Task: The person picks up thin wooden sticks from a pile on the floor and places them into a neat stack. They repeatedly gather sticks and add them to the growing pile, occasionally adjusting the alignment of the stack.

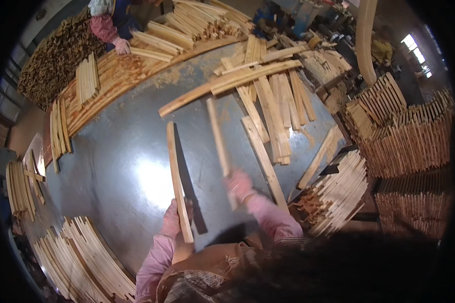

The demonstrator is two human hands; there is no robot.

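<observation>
Head view: left fingers hold a pale, slender wooden strip; right fingers, a blurred strip.

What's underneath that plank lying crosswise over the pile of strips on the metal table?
Several wooden strips poke out from beneath the crosswise plank toward the near side, over the metal table. Whatever the plank directly covers is hidden.

Smooth, glossy metal tabletop, matt wooden strips, matt cloth sleeves
</observation>
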